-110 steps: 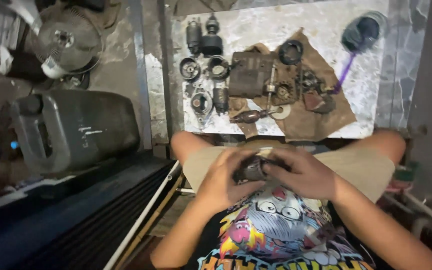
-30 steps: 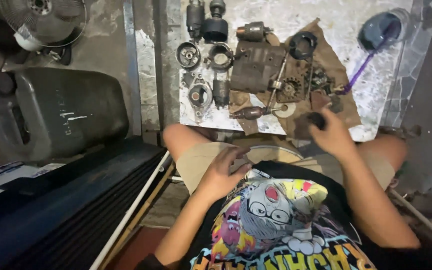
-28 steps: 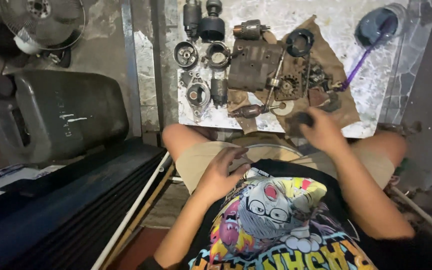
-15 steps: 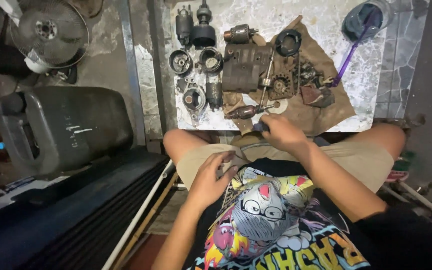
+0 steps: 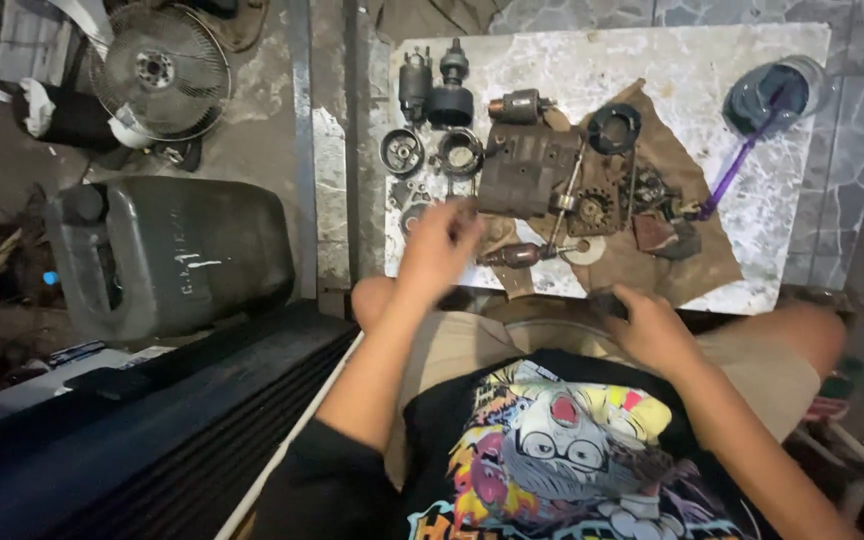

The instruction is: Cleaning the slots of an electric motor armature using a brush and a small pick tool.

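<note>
The left hand (image 5: 440,250) is motion-blurred and covers the small metal parts (image 5: 414,205) at the counter's (image 5: 652,60) near left edge; whether it touches any cannot be told. The right hand (image 5: 650,325) hides what lies under its palm. The fan (image 5: 159,72) is cut off by the top edge.

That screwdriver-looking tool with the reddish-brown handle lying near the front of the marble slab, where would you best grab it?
By the handle. The screwdriver lies flat, lengthwise left to right, its thick rounded handle toward the left hand and its thin shaft pointing right toward a pale ring. Coming from above at the near edge seems easiest, since the metal housing crowds the far side.
</note>
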